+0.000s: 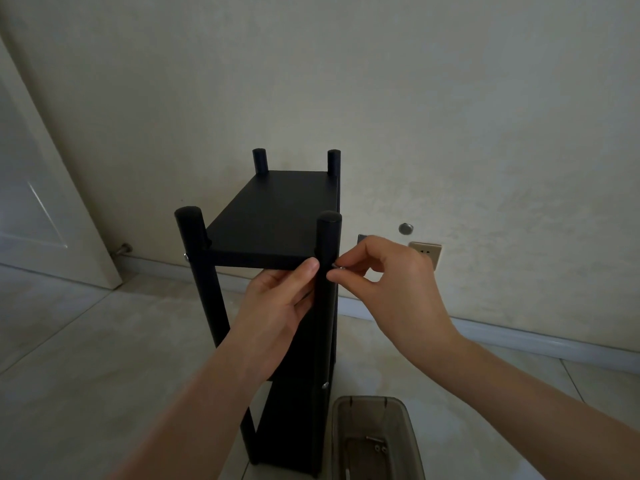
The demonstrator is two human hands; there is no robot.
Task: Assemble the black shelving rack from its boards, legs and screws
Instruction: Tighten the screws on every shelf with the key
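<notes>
Dim, flat light is filling the room and throwing only soft shadows, the black rack (277,216) is sinking into near-featureless darkness, the wide lens is bending the floor (69,358) line and door (41,188) at the edges, and faint grain is softening everything.

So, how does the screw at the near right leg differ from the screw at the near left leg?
The right-leg screw is pinched by the right hand and sticks out; the left-leg screw is untouched and sits against its leg. The left hand holds the right leg only. Both are silver, at top-board height.
</notes>
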